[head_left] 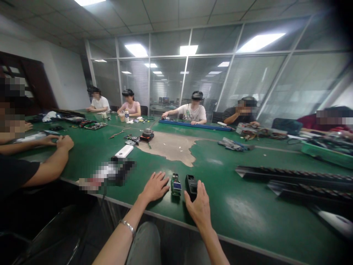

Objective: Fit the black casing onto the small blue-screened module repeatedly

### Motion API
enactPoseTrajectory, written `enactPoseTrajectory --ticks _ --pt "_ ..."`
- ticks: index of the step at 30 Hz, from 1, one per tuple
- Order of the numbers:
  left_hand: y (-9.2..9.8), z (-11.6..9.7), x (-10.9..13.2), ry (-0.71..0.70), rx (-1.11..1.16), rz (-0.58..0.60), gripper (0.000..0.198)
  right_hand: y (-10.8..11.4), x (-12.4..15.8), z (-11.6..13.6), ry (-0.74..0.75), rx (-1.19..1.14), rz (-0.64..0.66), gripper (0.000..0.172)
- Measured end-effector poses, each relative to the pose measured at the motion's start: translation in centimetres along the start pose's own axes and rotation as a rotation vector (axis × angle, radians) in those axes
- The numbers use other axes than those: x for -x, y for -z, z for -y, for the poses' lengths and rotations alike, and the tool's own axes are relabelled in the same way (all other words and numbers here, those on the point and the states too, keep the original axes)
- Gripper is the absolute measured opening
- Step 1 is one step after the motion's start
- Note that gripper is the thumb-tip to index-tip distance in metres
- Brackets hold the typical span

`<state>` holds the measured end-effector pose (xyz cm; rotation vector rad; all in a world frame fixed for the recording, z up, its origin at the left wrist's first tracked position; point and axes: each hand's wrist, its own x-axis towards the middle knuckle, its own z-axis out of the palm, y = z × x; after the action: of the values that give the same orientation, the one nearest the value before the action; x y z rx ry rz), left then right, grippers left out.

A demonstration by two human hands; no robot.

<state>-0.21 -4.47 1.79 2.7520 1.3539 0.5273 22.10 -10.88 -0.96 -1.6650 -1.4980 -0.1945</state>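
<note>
grey trouser legs (143, 246) sit just below the metal-trimmed edge of a green-matted workbench (234, 239). beyond that edge, 2 bare hands lie open, neither one clenched or grasping anything. the left hand (154, 187), with a silver bracelet (127, 226) on its wrist, rests palm down with its fingers spread, just beside a small green circuit board (175, 185) that carries a blue display. the right hand (199, 208) is also open, its fingers reaching to the near end of a black handheld device (191, 184); i cannot tell whether they touch it.

board and device lie side by side, close together, both long axes running away from the person. the board is nearer the left hand, the device nearer the right.

farther off are a white power bank (124, 151) and a pixelated object too blurred to name (110, 173). a co-worker's hands (64, 141) rest on the mat at the left, apart from these. black ribbed rails (292, 175) lie at the right.
</note>
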Motion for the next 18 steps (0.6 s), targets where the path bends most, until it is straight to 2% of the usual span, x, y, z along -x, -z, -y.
enactPoseTrajectory --ticks 6,10,18 --pt "0.10 -0.16 -0.01 0.006 -0.004 -0.007 0.049 -0.05 0.00 -0.11 0.042 -0.012 0.007 0.073" --pt "0.08 -0.11 0.04 0.009 0.003 -0.012 0.049 0.25 0.24 0.12 0.054 0.006 0.069 0.064" --pt "0.27 -0.13 0.13 0.016 0.010 -0.012 0.049 0.78 0.23 0.77 0.038 0.009 0.056 0.065"
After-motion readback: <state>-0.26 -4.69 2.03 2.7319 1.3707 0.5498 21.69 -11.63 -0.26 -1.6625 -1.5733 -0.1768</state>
